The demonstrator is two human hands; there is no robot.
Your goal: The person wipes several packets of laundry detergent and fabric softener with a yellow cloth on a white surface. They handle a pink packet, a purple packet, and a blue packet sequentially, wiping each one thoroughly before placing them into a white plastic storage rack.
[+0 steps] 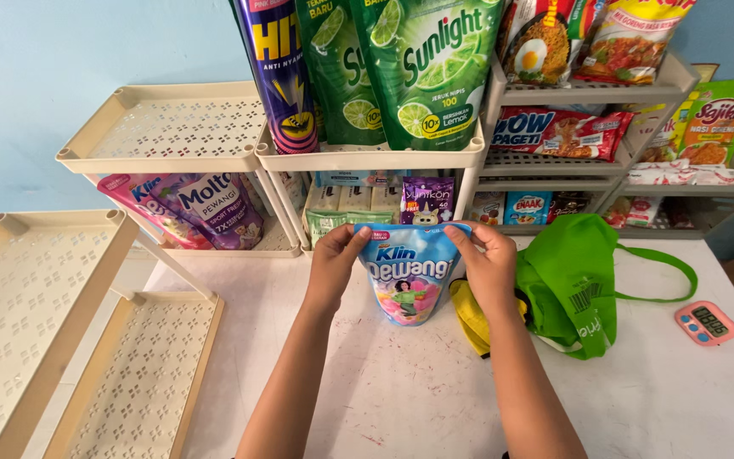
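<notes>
blue refill pouch (408, 276) held upright over the white table (639, 399) — top corners pinched shut between fingers of left hand (335, 259) and right hand (488, 263). green bag (575, 285) just right of the fingers. grip is best kept even, pouch level.

Small shop or mock grocery stall: cream plastic racks (172, 144) stand against a pale blue wall (61, 59), stocked with green dish-soap refill pouches (431, 68), a purple insect-spray pouch (278, 72), softener pouches (206, 208), and instant noodle packets (562, 132) on the grey shelves (639, 89) at right. In front is a white counter-like table (401, 391) with a green tote bag (575, 285) and a pink digital timer (705, 323), more empty racks (36, 289) at left.
</notes>
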